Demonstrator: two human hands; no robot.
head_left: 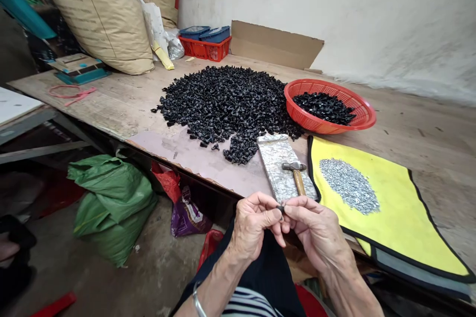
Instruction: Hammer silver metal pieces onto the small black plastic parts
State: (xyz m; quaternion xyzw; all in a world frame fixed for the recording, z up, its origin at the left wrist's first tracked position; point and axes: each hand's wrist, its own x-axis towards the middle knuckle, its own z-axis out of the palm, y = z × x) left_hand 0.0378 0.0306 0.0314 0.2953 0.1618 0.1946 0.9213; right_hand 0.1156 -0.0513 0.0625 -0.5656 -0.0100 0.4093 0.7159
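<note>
Just in front of the table edge, my left hand pinches a small black plastic part between thumb and fingers. My right hand is closed with its fingertips at the same part; any smaller piece between them is hidden. Beyond my hands, a small hammer with a wooden handle rests on a worn metal plate. A large heap of similar black parts covers the middle of the table. To the right, a pile of tiny silvery metal pieces lies on a yellow cloth with black edging.
A red plastic basket holding more black parts stands beside the heap. Behind are a red crate with blue boxes, a cardboard strip and large paper sacks. A green sack sits on the floor at left.
</note>
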